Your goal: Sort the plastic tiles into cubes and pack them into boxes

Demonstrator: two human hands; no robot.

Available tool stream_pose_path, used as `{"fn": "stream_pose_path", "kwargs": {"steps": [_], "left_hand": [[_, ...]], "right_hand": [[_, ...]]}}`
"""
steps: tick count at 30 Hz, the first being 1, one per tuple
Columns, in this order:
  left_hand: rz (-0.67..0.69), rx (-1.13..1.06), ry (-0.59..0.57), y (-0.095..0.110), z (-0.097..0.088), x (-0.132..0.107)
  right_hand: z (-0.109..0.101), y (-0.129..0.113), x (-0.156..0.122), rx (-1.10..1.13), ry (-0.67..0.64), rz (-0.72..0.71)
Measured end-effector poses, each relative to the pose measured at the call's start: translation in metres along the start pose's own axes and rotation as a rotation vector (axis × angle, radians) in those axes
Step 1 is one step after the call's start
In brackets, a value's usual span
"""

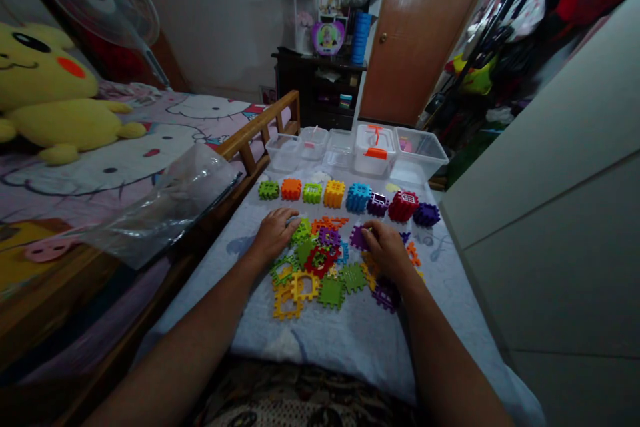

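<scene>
Purple tile [357,238]: fingers of the right hand [386,247] clamp its edge, likely for control; left hand [273,235] beside green tile [302,231], grip unclear.

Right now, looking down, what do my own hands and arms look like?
Your left hand and right hand are ungloved; both forearms are bare, without visible sleeves or watch. Any rings are too small to tell.
</scene>
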State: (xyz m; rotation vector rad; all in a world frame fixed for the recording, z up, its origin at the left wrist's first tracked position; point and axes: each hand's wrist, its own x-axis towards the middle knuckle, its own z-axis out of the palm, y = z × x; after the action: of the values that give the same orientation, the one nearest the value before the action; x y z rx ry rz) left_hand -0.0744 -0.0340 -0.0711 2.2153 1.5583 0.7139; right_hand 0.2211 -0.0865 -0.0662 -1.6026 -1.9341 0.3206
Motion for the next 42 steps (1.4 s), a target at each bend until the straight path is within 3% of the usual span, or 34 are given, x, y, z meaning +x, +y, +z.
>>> {"fn": "stream_pose_path", "kwargs": {"steps": [3, 5, 10, 14, 18, 23, 26, 29, 32, 37, 42], "left_hand": [[0.008, -0.056, -0.026, 0.001, 0.0, -0.001], [0.019, -0.088, -0.039, 0.004, 0.0, -0.002], [0.041, -0.129, -0.059, 0.012, 0.0, -0.006], [0.049, -0.137, -0.053, 0.014, 0.002, -0.008], [0.058, -0.134, -0.045, 0.013, 0.003, -0.008], [0.063, -0.115, -0.043, 0.011, 0.004, -0.008], [0.066, -0.109, -0.047, 0.01, 0.004, -0.008], [0.067, -0.105, -0.046, 0.009, 0.005, -0.008], [0.068, -0.112, -0.049, 0.008, 0.006, -0.008], [0.067, -0.129, -0.05, 0.006, 0.008, -0.007], [0.072, -0.146, -0.049, 0.004, 0.008, -0.007]], "right_hand": [[0.0, -0.002, 0.001, -0.152, 0.145, 0.02], [0.0, -0.009, 0.002, -0.166, 0.167, -0.024], [0.011, -0.035, 0.002, -0.027, -0.073, -0.223], [0.021, -0.044, 0.003, -0.038, -0.187, -0.245], [0.026, -0.044, 0.004, -0.035, -0.207, -0.226], [0.018, -0.033, 0.008, 0.014, -0.09, -0.194], [0.002, -0.012, 0.012, -0.017, 0.062, -0.111], [-0.012, 0.011, 0.014, -0.009, 0.119, -0.045], [-0.017, 0.022, 0.012, 0.007, 0.039, -0.063], [-0.009, 0.017, 0.006, -0.115, -0.189, -0.057], [-0.012, 0.01, 0.005, -0.18, -0.253, -0.035]]}}
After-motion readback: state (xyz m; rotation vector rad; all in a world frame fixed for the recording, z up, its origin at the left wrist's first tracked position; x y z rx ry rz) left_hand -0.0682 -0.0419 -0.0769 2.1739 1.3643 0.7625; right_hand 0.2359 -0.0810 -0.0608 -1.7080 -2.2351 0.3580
